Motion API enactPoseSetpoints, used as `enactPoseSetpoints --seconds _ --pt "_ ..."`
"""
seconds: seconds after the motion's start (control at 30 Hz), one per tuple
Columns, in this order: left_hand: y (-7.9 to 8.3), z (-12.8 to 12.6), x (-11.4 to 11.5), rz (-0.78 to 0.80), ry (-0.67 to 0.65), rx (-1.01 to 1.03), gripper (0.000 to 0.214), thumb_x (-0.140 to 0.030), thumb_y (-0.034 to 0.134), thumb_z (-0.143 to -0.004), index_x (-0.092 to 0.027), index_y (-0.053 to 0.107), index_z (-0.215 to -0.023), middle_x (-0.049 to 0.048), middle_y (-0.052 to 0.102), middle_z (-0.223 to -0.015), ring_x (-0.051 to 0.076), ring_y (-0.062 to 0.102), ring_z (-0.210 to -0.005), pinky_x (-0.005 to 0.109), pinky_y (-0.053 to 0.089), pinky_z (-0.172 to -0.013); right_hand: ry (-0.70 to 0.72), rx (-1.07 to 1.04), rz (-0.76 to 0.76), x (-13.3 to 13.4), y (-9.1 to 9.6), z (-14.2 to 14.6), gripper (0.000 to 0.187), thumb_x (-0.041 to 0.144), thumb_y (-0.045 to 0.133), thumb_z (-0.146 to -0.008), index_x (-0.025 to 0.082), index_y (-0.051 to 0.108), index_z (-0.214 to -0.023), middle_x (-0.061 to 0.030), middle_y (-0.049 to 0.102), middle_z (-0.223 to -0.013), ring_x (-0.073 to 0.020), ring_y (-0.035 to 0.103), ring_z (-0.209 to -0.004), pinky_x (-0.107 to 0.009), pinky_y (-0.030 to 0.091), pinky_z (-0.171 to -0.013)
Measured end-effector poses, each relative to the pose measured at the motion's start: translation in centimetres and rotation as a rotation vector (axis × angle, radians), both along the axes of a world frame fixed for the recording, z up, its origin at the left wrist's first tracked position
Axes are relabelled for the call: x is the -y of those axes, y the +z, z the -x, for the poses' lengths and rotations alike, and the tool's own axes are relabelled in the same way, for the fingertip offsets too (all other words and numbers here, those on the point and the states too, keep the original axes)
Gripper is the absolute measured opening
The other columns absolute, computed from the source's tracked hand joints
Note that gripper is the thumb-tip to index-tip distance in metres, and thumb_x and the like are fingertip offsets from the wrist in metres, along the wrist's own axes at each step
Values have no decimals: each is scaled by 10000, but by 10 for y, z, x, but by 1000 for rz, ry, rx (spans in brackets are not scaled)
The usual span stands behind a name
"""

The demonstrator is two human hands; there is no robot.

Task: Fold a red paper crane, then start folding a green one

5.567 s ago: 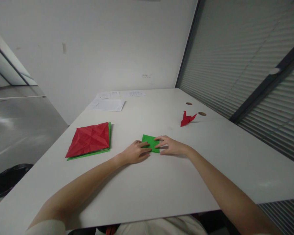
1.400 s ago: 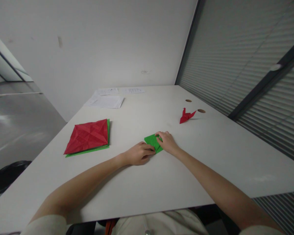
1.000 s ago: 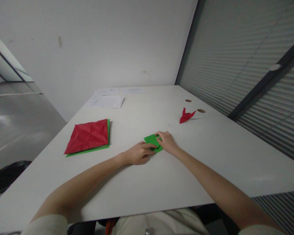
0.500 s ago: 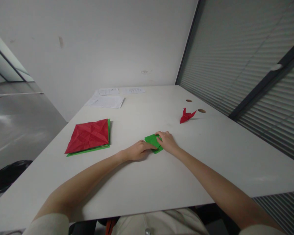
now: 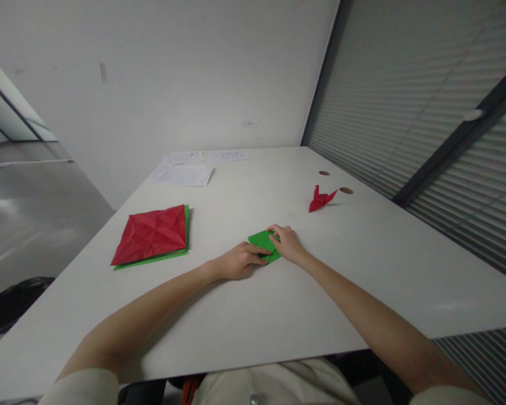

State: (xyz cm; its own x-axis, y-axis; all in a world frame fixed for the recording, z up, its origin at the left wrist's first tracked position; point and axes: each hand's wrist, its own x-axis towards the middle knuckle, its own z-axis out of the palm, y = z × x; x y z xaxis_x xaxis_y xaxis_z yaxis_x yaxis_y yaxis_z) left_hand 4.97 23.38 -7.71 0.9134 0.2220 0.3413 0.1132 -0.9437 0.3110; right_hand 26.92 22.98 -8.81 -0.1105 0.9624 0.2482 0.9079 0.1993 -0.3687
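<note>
A small folded green paper [image 5: 261, 242] lies flat on the white table [image 5: 278, 315]. My left hand [image 5: 238, 262] rests at its near left corner, fingers curled, with fingertips pressing the paper's edge. My right hand [image 5: 289, 244] lies over the paper's right side, fingers bent and pressing down on it. Part of the paper is hidden under both hands.
A creased red paper sheet [image 5: 152, 233] lies on a green sheet [image 5: 187, 225] to the left. A red folded paper crane [image 5: 320, 199] stands at the back right, near two round holes [image 5: 346, 190]. White printed papers [image 5: 185, 174] lie at the far edge. A black bin [image 5: 8, 304] is at the left.
Since 5.6 s ago the green paper has turned from a square lying straight to a smaller shape lying cornerwise. Over the last second both hands stay on it, the left fingertips shifting slightly.
</note>
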Motion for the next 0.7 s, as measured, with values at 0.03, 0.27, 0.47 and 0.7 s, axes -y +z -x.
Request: enactPoseSetpoints --seconds 0.03,0.27,0.47,0.7 --pt "0 0 0 5 -5 3 326 -64 470 -877 -197 691 -1077 107 619 -1275 213 567 -1186 369 411 -1008 -5 -16 -2 0 -1 0 215 189 518 -878 220 624 -1062 -46 688 -851 -213 553 -848 -314 395 -779" --pt "7 0 6 9 38 -71 418 -47 472 -837 -161 568 -1227 119 641 -1195 215 564 -1149 374 408 -993 -23 -56 -8 -2 -3 0 188 194 561 -854 224 633 -1024 -22 652 -766 -203 539 -812 -299 380 -753" --pt "10 -1 9 -24 31 -100 415 -57 464 -849 -195 575 -1224 89 598 -1292 225 509 -1224 373 372 -1003 -33 -20 11 0 -1 2 213 205 557 -857 227 631 -1056 -33 668 -821 -217 536 -837 -319 366 -751" --pt "8 -2 13 -44 67 -96 440 -50 472 -814 -183 555 -1225 81 573 -1336 228 434 -1298 392 292 -1056 -64 98 30 4 2 7 216 235 529 -893 242 619 -1090 -65 690 -991 -246 536 -920 -349 344 -769"
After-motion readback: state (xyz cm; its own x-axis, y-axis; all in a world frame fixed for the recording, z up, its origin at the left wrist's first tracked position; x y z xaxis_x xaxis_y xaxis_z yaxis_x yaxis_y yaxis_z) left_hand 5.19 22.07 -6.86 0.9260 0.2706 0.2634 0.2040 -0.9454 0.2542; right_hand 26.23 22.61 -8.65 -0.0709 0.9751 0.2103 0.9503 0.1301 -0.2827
